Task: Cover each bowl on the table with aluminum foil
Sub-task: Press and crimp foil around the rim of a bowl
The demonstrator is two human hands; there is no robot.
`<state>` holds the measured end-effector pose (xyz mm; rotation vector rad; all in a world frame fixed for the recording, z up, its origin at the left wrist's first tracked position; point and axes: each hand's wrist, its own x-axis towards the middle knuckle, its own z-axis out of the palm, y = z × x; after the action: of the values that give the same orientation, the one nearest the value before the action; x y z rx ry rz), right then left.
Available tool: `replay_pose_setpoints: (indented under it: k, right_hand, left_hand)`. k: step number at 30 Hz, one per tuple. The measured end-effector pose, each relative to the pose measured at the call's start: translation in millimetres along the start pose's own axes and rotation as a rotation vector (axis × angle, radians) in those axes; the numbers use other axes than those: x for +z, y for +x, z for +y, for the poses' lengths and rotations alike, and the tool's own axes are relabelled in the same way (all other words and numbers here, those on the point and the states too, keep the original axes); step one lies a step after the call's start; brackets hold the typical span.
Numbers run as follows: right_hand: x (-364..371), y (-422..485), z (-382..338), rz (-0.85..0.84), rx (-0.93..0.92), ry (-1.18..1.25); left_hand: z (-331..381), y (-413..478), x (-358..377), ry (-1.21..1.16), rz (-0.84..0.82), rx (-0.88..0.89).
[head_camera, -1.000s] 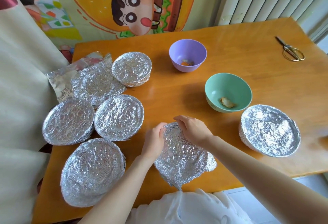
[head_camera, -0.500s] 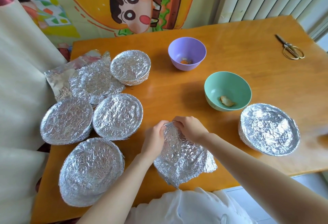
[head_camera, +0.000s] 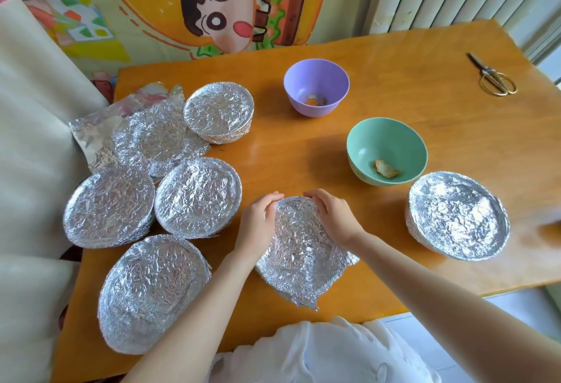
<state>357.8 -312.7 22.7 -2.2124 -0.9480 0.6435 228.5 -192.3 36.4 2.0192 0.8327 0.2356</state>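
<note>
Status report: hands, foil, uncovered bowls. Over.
Left hand and right hand both grip the foil sheet at its far edge. Purple bowl and green bowl uncovered. Path to green bowl clear.

Bright daylight, seemingly from the right; soft shadows, wide-angle bending at edges.

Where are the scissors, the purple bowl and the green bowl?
scissors (head_camera: 485, 72): head view, at the pivot.
purple bowl (head_camera: 315, 82): head view, inner wall.
green bowl (head_camera: 385, 146): head view, inner wall.
</note>
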Motion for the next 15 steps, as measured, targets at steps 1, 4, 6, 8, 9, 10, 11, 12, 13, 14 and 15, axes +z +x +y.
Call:
replay_pose_setpoints:
  k: [1,4,6,8,9,10,11,12,13,14,15]
  right_hand:
    - [1.3,-0.9,-0.4,0.007,-0.001,0.008]
    - [2.5,-1.7,-0.7,0.032,-0.007,0.012]
    - [2.3,-1.1,-0.5,0.055,-0.022,0.01]
    - [2.7,-0.4,0.2,0.063,-0.039,0.007]
    - [3.0,-0.4,0.7,0.064,-0.047,0.001]
    - [3.4,-0.2,1.4,0.062,-0.05,-0.004]
    - [3.1,-0.2,1.3,0.057,-0.054,-0.007]
    - [2.1,0.1,0.8,0.046,-0.055,-0.01]
    - [0.4,0.6,-0.3,0.027,-0.056,-0.02]
    - [-2.1,1.9,-1.9,-0.005,-0.06,-0.042]
    - [-4.4,4.0,-3.9,-0.045,-0.072,-0.073]
  left_hand:
    - [1.5,0.4,0.0,0.008,-0.012,0.0]
    - [3.5,2.1,-0.7,0.048,-0.025,-0.025]
    - [4.2,2.9,0.3,0.077,-0.013,-0.016]
    - [5.7,2.3,2.2,0.085,-0.003,-0.019]
    - [6.1,1.8,3.2,0.091,0.003,-0.02]
    - [5.9,1.4,4.1,0.094,0.006,-0.024]
    - [5.7,0.3,4.5,0.085,0.006,-0.033]
    - [4.8,-0.6,4.6,0.073,0.003,-0.043]
    - [4.0,-1.6,4.4,0.063,0.001,-0.048]
    - [2.9,-2.0,4.4,0.06,0.001,-0.047]
    - [1.8,-2.2,4.3,0.065,0.0,-0.039]
